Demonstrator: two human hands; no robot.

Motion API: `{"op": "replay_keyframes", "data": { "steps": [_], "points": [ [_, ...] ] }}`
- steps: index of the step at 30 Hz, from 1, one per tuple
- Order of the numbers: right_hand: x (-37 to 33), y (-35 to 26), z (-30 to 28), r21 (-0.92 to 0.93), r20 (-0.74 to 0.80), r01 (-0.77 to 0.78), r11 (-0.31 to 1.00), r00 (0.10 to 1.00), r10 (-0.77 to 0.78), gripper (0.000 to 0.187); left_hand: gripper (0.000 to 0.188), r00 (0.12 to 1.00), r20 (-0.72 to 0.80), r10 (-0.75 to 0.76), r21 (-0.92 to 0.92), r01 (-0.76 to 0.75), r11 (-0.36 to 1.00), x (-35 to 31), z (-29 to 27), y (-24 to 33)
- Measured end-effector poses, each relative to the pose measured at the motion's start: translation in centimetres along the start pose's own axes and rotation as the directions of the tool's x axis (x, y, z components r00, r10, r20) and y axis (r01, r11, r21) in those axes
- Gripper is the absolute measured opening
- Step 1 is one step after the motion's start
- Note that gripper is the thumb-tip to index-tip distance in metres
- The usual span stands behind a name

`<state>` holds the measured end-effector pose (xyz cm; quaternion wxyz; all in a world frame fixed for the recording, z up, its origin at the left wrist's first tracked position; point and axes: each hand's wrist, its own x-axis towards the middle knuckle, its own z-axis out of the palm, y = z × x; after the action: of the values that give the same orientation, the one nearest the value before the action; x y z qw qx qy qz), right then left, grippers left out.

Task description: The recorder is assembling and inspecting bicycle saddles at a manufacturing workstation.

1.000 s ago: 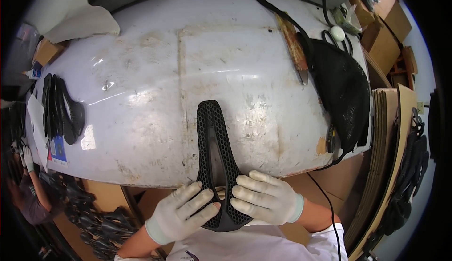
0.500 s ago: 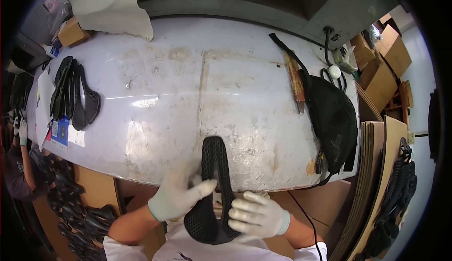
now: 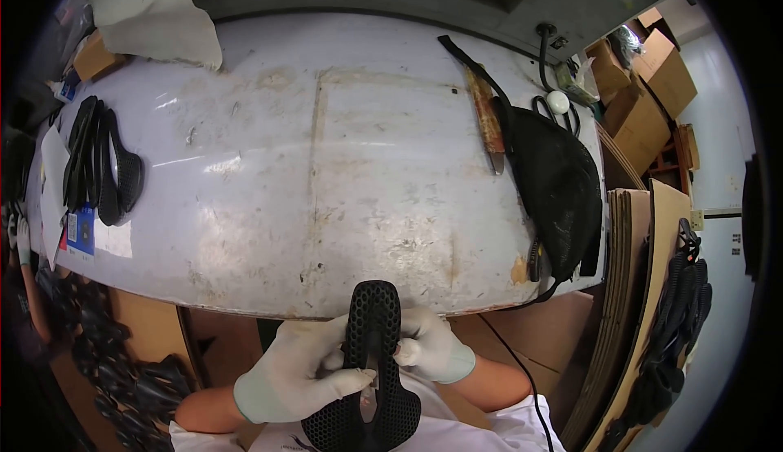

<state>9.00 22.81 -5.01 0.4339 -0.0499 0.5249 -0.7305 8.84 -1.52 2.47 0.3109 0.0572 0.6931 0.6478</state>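
A black bicycle saddle [image 3: 377, 309] with a honeycomb surface and a long central slot is held upright at the table's front edge, its narrow nose uppermost. My left hand [image 3: 298, 373], in a whitish glove, grips its left side, with the thumb laid across near the slot. On the other side my gloved right hand [image 3: 436, 348] has its fingers curled against the saddle's right edge. Part of the fingers is hidden behind the saddle. Its wide end is low, close to my white shirt.
Several similar black saddles [image 3: 106, 158] lie at the table's left end. A black bag [image 3: 555, 195] and a knife with a wrapped handle [image 3: 488, 122] are on the right. Cardboard sheets [image 3: 632, 289] stand beyond the right edge. Another person's gloved hand [image 3: 23, 240] shows far left.
The saddle has come lower and nearer to me. My right hand has moved up from its wide end toward the nose and curled its fingers. The view has shifted slightly.
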Motion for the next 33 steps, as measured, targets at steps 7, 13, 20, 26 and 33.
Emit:
{"op": "replay_keyframes", "data": {
  "steps": [7, 13, 20, 26, 33],
  "points": [
    [-0.4, -3.6, 1.7, -0.253, -0.096, 0.033, 0.967, 0.994, -0.059, 0.048, 0.045, 0.999, -0.029, 0.016, -0.007, -0.016, 1.000, -0.4, -0.3, -0.9],
    [0.4, -4.9, 1.8, -0.468, 0.035, 0.131, 0.874, 0.991, -0.129, 0.046, 0.047, 0.998, -0.005, -0.065, -0.149, 0.063, 0.987, -0.9, -0.2, -1.3],
    [1.1, -4.8, 1.3, -0.710, 0.082, 0.404, 0.576, 0.860, -0.503, 0.050, 0.037, 0.980, -0.050, 0.190, 0.075, -0.186, 0.980, -0.4, -0.6, -3.2],
    [2.6, -4.3, 2.5, -0.639, 0.289, 0.678, 0.363, 0.649, -0.704, 0.063, 0.037, 0.886, 0.112, 0.449, 0.218, -0.463, 0.859, -0.4, -1.1, -6.1],
    [2.3, -4.1, 4.5, -0.668, 0.306, 0.667, 0.330, 0.650, -0.696, 0.051, 0.034, 0.643, -0.041, 0.765, 0.269, -0.730, 0.628, 0.9, -0.7, -7.1]
  ]
}}
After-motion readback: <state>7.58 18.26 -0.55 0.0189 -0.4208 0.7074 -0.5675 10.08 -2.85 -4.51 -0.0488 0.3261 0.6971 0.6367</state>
